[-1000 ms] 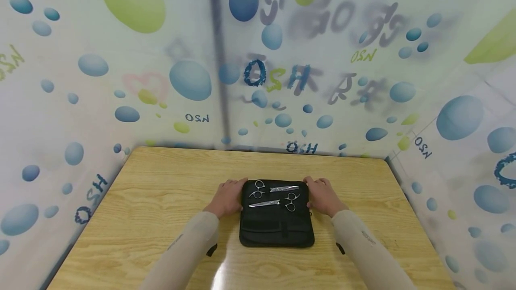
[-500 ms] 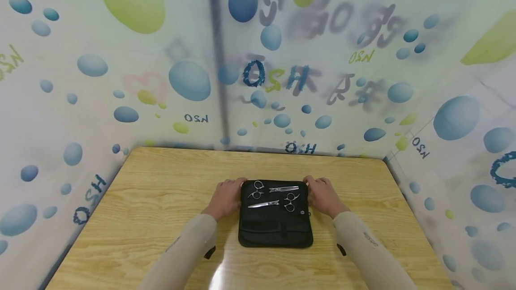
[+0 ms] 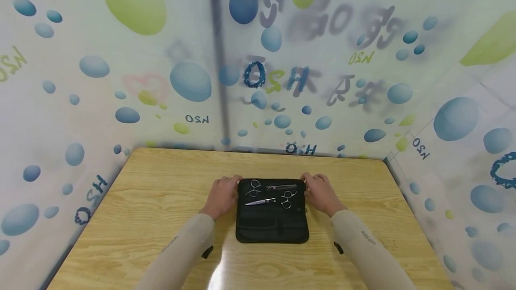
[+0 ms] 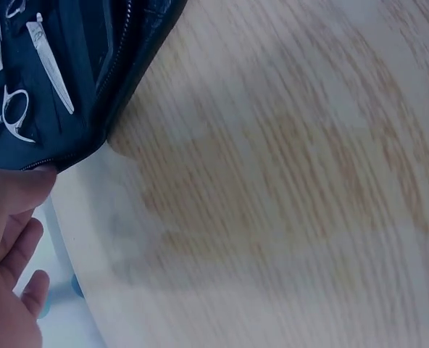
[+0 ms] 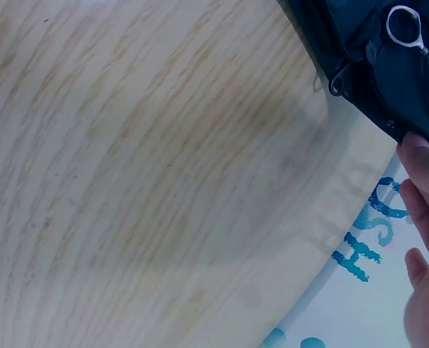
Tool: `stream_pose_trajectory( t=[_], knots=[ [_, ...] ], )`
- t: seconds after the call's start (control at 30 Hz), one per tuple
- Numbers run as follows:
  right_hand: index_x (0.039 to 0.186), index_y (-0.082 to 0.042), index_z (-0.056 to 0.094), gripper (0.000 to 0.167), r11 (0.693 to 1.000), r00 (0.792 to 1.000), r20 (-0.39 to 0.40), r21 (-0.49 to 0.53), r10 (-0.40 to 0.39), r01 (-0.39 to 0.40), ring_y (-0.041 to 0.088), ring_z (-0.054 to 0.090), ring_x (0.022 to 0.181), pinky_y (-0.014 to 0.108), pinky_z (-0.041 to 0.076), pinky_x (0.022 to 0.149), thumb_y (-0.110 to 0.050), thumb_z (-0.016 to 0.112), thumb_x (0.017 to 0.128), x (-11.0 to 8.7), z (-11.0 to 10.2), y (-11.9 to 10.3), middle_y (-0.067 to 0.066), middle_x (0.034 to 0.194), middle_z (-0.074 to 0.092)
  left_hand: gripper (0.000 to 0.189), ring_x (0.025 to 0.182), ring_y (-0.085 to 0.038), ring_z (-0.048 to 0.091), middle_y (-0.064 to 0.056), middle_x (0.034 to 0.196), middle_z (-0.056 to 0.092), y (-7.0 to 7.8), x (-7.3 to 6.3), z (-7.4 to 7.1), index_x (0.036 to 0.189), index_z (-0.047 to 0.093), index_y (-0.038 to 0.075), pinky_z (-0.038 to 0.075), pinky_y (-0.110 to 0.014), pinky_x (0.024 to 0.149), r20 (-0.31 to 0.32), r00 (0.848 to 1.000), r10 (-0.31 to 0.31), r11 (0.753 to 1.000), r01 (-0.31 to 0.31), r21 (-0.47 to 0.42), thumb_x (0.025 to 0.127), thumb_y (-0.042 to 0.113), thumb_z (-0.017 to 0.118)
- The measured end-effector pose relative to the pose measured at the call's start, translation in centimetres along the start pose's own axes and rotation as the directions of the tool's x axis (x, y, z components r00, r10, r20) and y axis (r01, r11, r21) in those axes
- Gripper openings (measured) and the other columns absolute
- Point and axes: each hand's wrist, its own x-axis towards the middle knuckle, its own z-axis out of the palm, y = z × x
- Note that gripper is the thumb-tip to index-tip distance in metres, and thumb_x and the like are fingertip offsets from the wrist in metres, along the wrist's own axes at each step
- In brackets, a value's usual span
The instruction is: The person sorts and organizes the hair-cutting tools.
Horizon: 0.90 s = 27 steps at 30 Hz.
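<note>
A black zippered scissors case is in the middle of the head view, its pocketed inner face up. Two pairs of silver scissors are tucked in its upper half: one has its finger rings at the left, the other has them at the right. My left hand pinches the far left corner; in the left wrist view the thumb lies on its zipper edge. The far right corner is pinched by my right hand, its thumb at the edge in the right wrist view.
The case is over a light wooden table. Beyond the far table edge stands a pale wall with blue and green spots and lettering. A zipper pull hangs at the case's right side.
The case has shifted slightly left and toward the far edge, with both hands still holding its far corners. My left hand has moved left with it. The scissors keep their places in the case.
</note>
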Motion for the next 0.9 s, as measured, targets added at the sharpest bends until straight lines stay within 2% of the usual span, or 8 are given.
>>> stream_pose_trajectory(
  t=[0.17,0.3,0.57,0.77,0.9],
  knots=[
    [0.104,-0.011,0.055,0.031,0.998,0.995,-0.087,-0.026,-0.053,0.051,0.024,0.064,0.089,0.048,0.039,0.105,-0.008,0.077,0.082,0.2,-0.4,-0.5,0.0,0.084,0.066,0.036,0.099,-0.027,0.064,-0.002,0.093,0.069,-0.4,0.0,-0.5,0.116,0.063,0.01,0.045,-0.052,0.098,-0.034,0.999,0.024,1.0,-0.023,0.012,0.082,0.002,0.071],
    [0.097,-0.013,0.055,0.028,0.996,0.99,-0.114,-0.036,-0.079,0.075,0.023,0.063,0.087,0.048,0.04,0.104,-0.009,0.078,0.081,0.1,-0.8,-1.0,-0.001,0.082,0.066,0.028,0.098,-0.025,0.064,0.0,0.092,0.069,-0.7,-0.3,-0.9,0.109,0.065,0.011,0.046,-0.052,0.098,-0.061,0.997,0.047,0.999,-0.045,0.029,0.083,0.005,0.073],
    [0.094,-0.015,0.058,0.025,0.992,0.987,-0.103,-0.053,-0.122,0.117,0.021,0.063,0.089,0.048,0.039,0.105,-0.012,0.079,0.08,-0.6,-1.4,-1.2,-0.002,0.084,0.068,0.02,0.095,-0.024,0.065,0.001,0.091,0.072,-0.9,-1.4,-1.6,0.098,0.066,0.014,0.047,-0.052,0.094,-0.105,0.983,0.151,0.988,-0.147,0.041,0.083,0.004,0.074],
    [0.092,-0.019,0.067,0.018,0.986,0.985,-0.069,-0.047,-0.161,0.158,0.018,0.062,0.093,0.05,0.039,0.105,-0.016,0.08,0.081,-1.3,-1.3,-0.8,-0.006,0.087,0.07,0.02,0.096,-0.024,0.066,0.002,0.091,0.072,-0.9,-2.1,-1.9,0.098,0.067,0.016,0.048,-0.051,0.093,-0.079,0.975,0.207,0.978,-0.203,0.055,0.082,0.008,0.076],
    [0.09,-0.022,0.069,0.015,0.982,0.982,-0.037,0.005,-0.187,0.187,0.016,0.06,0.094,0.052,0.038,0.105,-0.015,0.079,0.081,-1.9,-1.3,-0.6,-0.009,0.088,0.07,0.018,0.097,-0.022,0.065,0.004,0.09,0.072,-0.9,-2.8,-2.1,0.094,0.067,0.017,0.048,-0.051,0.092,-0.069,0.965,0.254,0.966,-0.249,0.073,0.081,0.009,0.077]
  ],
)
